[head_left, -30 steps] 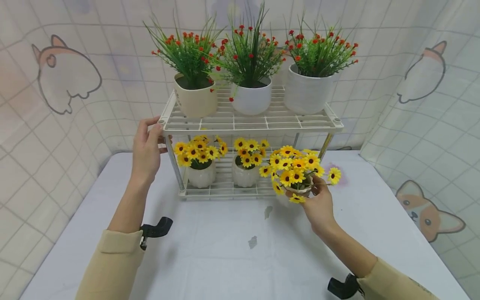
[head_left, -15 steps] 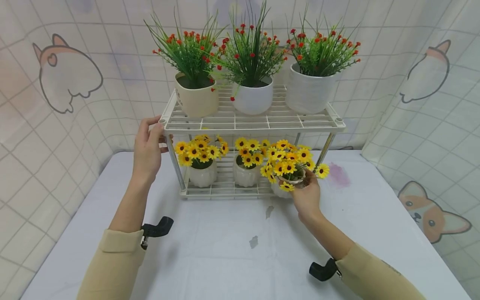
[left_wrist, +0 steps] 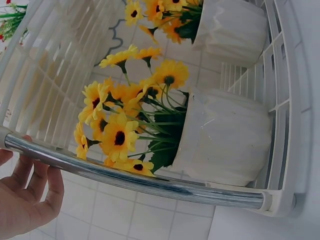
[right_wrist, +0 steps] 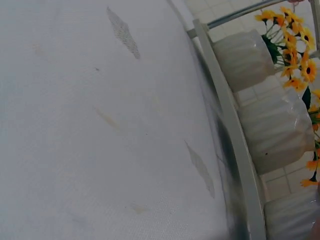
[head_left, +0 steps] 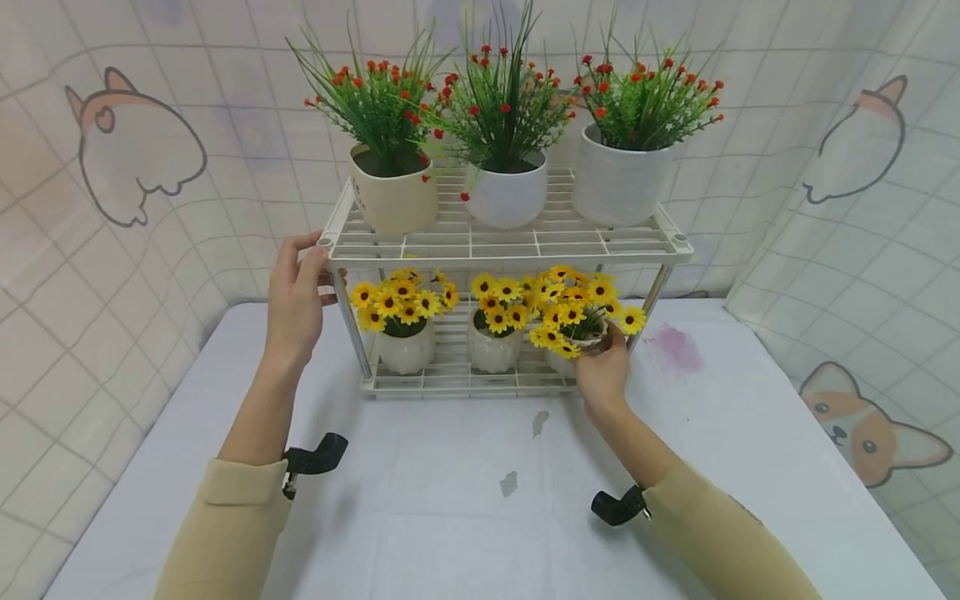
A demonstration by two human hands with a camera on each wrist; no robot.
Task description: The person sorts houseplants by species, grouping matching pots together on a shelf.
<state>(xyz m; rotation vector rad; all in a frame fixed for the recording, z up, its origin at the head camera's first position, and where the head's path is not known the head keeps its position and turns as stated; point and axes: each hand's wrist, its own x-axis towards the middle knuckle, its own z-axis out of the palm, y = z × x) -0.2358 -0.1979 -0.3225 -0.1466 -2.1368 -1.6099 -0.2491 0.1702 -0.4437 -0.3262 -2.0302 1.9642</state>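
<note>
A two-tier white wire rack (head_left: 495, 259) with metal posts stands on the table. My left hand (head_left: 294, 304) grips its front left post near the top corner; curled fingers (left_wrist: 39, 181) show behind the post in the left wrist view. My right hand (head_left: 606, 371) holds a white pot of yellow daisy-like flowers (head_left: 576, 310) by its right side, at the right end of the lower tier. The hand covers part of this pot. Two similar potted flowers, one on the left (head_left: 406, 350) and one in the middle (head_left: 495, 348), stand upright on the same tier.
On the upper tier stand a cream pot (head_left: 397, 202), a round white pot (head_left: 507, 198) and a wider white pot (head_left: 622, 182), each with red-flowered grass. A white cloth (head_left: 442, 508) covers the table. A tile-patterned curtain (head_left: 247, 167) hangs behind.
My right hand has carried the potted yellow flowers leftward and back, from in front of the rack to the lower tier's right end. The left hand has stayed on the post.
</note>
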